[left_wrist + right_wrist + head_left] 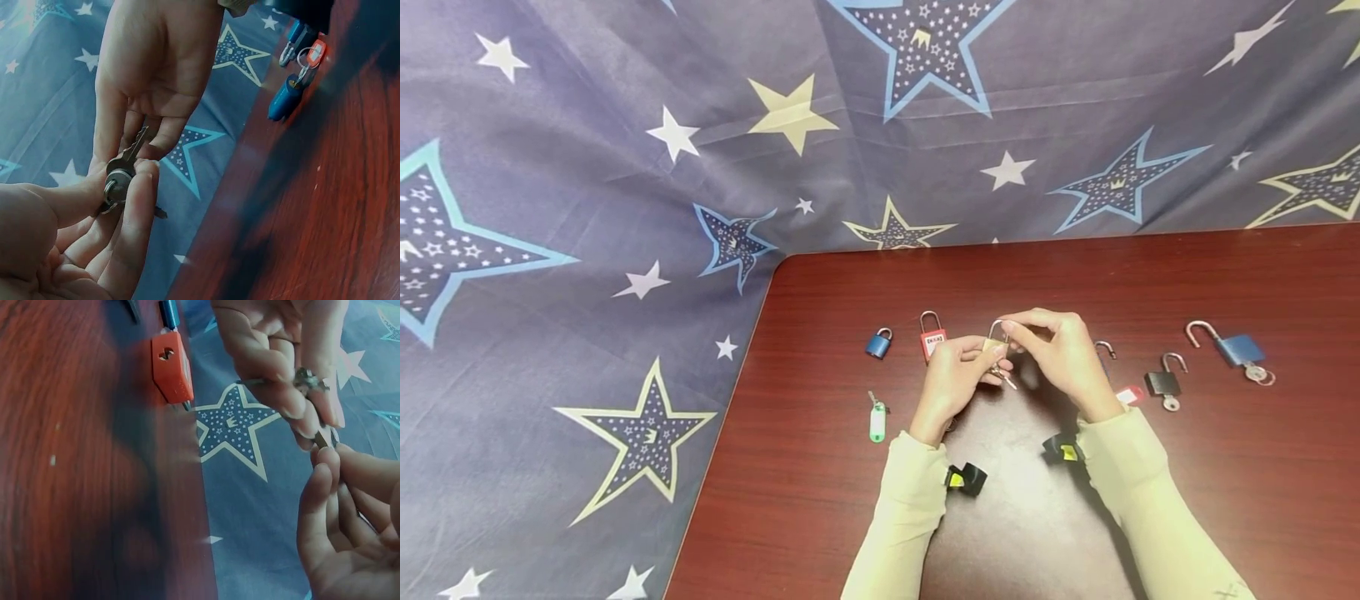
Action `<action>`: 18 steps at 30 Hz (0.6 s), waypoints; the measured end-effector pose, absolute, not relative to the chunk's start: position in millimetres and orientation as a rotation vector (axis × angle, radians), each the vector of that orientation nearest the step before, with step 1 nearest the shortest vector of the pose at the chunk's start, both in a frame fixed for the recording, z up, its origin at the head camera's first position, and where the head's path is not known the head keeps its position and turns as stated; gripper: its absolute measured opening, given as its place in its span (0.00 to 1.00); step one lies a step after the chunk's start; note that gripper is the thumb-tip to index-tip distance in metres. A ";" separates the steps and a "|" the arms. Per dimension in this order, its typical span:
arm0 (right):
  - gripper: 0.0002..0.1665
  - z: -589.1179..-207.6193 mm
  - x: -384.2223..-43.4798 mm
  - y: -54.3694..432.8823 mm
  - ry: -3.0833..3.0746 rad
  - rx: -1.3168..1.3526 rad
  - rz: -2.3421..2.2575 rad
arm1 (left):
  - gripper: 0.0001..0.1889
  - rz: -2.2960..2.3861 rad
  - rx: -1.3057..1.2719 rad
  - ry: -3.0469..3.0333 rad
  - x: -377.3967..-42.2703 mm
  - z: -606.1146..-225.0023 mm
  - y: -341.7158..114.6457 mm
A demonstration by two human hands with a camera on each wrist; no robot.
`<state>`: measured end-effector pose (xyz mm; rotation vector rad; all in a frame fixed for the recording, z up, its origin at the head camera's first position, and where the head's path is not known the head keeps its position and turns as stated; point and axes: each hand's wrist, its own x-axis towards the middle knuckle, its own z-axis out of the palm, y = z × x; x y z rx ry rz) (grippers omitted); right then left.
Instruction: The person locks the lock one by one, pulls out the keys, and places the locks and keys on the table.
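Note:
A small brass padlock [996, 345] is held up over the table, its shackle pointing away from me. My left hand [953, 379] grips the lock body between thumb and fingers. Keys [1004, 377] on a ring stick out below the body; the left wrist view shows one key [132, 150] close up by the left thumb. My right hand [1062, 354] pinches the shackle at its right side. Whether the shackle is latched cannot be told, as fingers cover part of it. Just behind the left hand lies a red padlock [933, 340], partly hidden.
On the left lie a small blue padlock [878, 343] and a key with a green tag [877, 421]. To the right are a black padlock [1163, 383] and a larger blue padlock [1240, 350], shackles swung up, with keys. A red tag [1129, 395] lies by the right wrist.

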<state>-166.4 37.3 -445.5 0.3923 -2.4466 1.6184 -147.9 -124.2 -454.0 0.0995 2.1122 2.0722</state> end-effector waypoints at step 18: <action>0.06 -454.1 -167.7 37.1 -2.553 0.503 1.287 | 0.09 1.990 -0.015 2.310 -143.1 -460.8 -116.8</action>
